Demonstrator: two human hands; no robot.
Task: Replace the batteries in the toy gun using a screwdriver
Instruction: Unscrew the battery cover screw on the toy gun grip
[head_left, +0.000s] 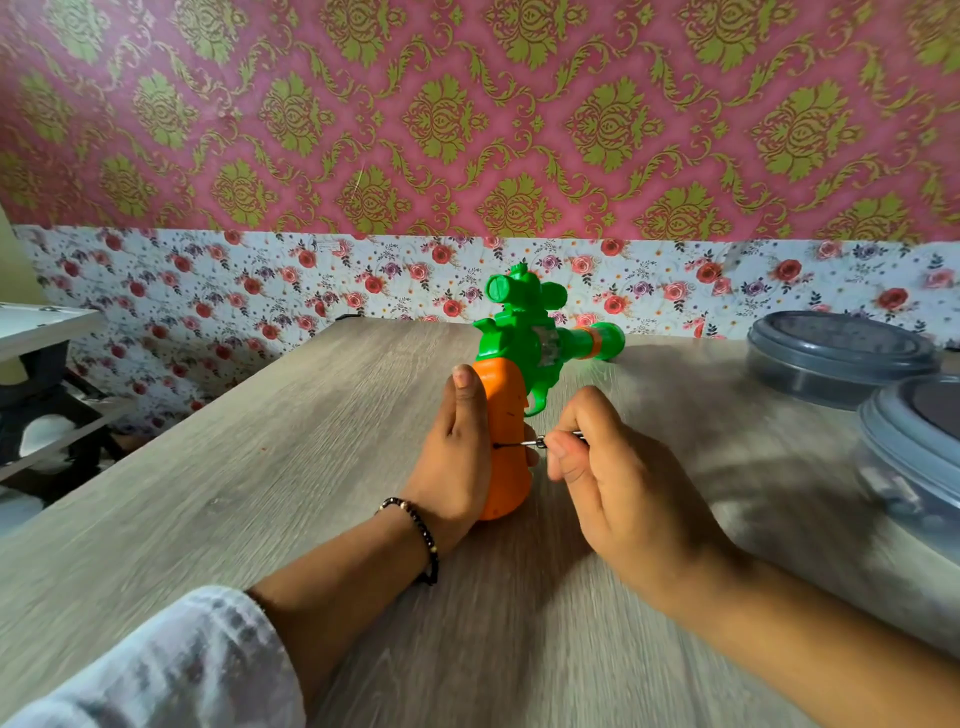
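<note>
At the centre of the frame, a person's left hand grips the orange handle of a green-and-orange toy gun, thumb laid up along the grip, holding it upright on a grey wood-grain table. The gun's barrel points toward the right of the frame, its scope uppermost. Just to the right, the right hand is curled round a small screwdriver, its thin metal shaft running leftward with the tip set against the side of the orange handle. A dark beaded bracelet circles the left wrist, and a pale sleeve fills the lower left corner. Two grey lidded containers sit at the right edge. Patterned pink-and-green wallpaper covers the upper frame.
</note>
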